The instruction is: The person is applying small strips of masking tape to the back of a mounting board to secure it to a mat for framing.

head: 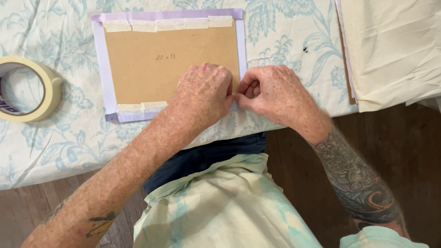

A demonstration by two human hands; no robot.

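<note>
Board [161,69] corner: left hand [202,94], right hand [275,94] pinching together.

packages: 0 | labels: 0 | signs: 0 | screens: 0

A brown board [165,69] is lying flat on the desk, its long sides running left to right. A sheet of pale lilac paper [99,64] is lying under it, its edges folding up over the board as a narrow border. Strips of cream masking tape [167,24] are holding the top border down in a row, and two more strips [141,107] are sitting along the bottom left edge. The lower right corner is lying hidden.
</note>
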